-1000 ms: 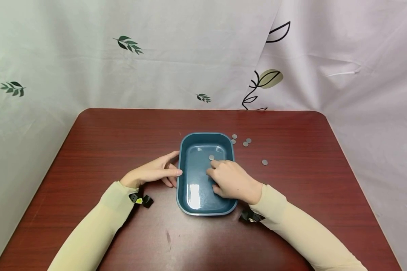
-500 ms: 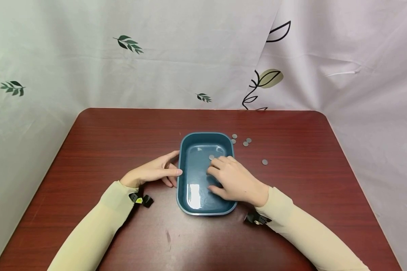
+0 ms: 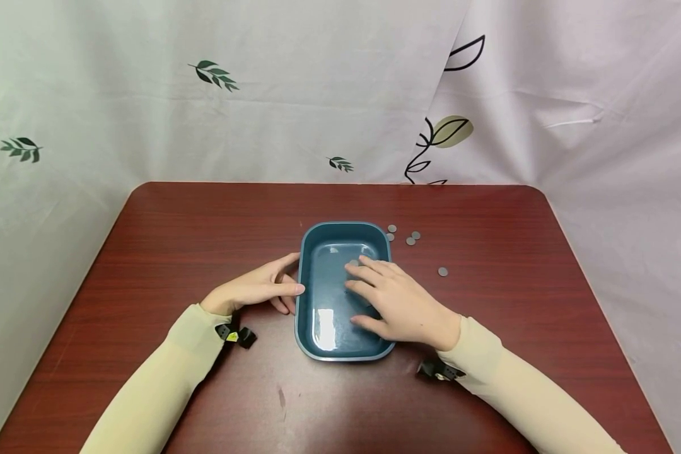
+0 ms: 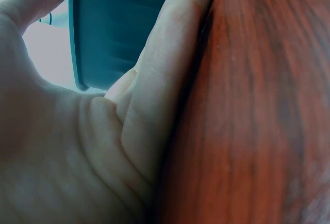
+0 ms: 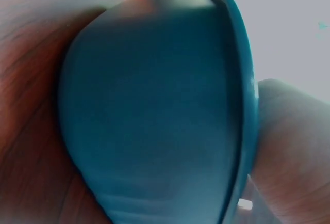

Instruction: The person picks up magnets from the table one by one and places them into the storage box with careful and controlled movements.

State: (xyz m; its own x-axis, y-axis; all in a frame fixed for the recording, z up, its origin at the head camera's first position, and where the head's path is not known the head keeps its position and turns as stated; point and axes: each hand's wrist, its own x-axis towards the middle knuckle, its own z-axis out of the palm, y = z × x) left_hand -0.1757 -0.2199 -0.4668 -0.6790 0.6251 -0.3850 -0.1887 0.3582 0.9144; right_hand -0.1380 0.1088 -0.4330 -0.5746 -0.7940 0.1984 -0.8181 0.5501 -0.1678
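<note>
A blue rectangular plastic container (image 3: 325, 277) stands on the table, its outer wall (image 4: 121, 22) filling much of the left wrist view. My left hand (image 3: 255, 287) rests against its left side, thumb at the rim and straight fingers low along the outer wall. Over the container's right half my right hand (image 3: 400, 302) reaches in with fingers spread and nothing gripped. One small grey coin (image 3: 354, 263) lies on the container floor, partly covered by my right fingertips. From the right wrist the container's outer side (image 5: 154, 105) shows, with part of my right hand (image 5: 294, 152) beyond the rim.
Several grey coins lie on the reddish-brown table (image 3: 215, 214) to the container's right: a pair close to its far right corner, another touching pair (image 3: 413, 238), and a single coin (image 3: 442, 272) nearer. A white patterned curtain (image 3: 272, 126) hangs behind the table.
My right hand has gone from curled fingers to spread ones, while its wrist drew back slightly to the right. The left hand, container and coins stay in place.
</note>
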